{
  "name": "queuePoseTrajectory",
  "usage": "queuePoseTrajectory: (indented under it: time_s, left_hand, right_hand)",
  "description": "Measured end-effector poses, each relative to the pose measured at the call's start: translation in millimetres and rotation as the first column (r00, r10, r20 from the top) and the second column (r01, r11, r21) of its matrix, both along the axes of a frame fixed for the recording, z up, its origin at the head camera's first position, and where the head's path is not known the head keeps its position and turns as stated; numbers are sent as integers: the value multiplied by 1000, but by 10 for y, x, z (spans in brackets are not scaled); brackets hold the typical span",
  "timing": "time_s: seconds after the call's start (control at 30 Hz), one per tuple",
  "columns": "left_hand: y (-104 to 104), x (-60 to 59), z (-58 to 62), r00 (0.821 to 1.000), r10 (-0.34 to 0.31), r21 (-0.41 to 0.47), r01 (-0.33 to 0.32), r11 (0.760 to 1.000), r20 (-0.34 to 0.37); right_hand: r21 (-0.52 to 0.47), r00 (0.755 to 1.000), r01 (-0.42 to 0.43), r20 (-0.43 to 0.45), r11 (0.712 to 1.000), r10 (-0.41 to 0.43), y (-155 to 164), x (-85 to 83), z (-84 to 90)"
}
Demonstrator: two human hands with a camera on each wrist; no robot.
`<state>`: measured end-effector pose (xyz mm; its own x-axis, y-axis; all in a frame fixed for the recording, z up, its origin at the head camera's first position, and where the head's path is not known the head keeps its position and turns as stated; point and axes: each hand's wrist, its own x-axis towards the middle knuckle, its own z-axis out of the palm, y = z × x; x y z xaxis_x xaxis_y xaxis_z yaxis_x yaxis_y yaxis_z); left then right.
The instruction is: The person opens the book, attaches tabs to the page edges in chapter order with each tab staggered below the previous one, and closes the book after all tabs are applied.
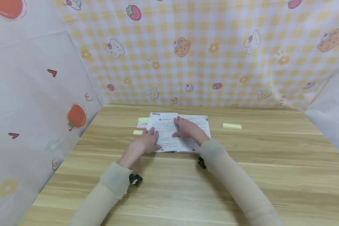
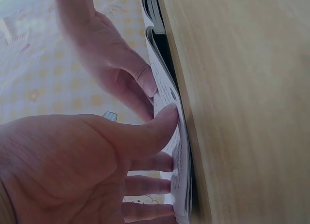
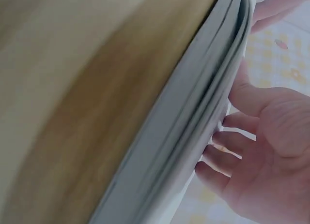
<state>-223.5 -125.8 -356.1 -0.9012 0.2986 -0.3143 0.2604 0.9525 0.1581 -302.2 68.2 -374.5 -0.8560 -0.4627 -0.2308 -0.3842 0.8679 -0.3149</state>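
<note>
Left hand [image 1: 149, 142] and right hand [image 1: 186, 128], fingers spread and gripping nothing, rested on the open book [image 1: 168, 138].
Book lay toward the desk's [image 1: 271, 175] twelve o'clock; left hand sat at its nine-o'clock page edge, right hand by the central fold, presumably to keep the pages flat. Yellow strip [image 1: 232, 126] lay apart at the book's three o'clock.

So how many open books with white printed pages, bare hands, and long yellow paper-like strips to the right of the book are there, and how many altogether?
Open book with white printed pages: 1
Bare hands, the left hand and the right hand: 2
Long yellow paper-like strip right of the book: 1
Total: 4
</note>
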Motion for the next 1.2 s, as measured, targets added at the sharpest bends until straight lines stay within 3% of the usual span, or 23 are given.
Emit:
queuePoseTrajectory:
  time_s: [0.27, 0.6, 0.83, 0.97, 1.2]
  left_hand:
    - [-18, 13, 0, 1000, -15, 7, 15, 1000, -18]
    - [-14, 31, -28, 999, -34, 4, 34, 999, -13]
    - [-6, 25, -10, 999, -41, 4, 41, 999, -27]
    - [-7, 35, -22, 999, -39, 8, 39, 999, -15]
    - [-16, 61, -19, 999, -30, 11, 30, 999, -20]
  right_hand:
    - [14, 994, -34, 104, 999, 32, 23, 71, 100]
    - [97, 987, -53, 159, 994, 37, 18, 120, 113]
    - [100, 988, -68, 146, 993, 53, 34, 115, 131]
    - [82, 994, -71, 95, 994, 63, 40, 166, 85]
    - [102, 981, -122, -141, 987, 136, -7, 335, 29]
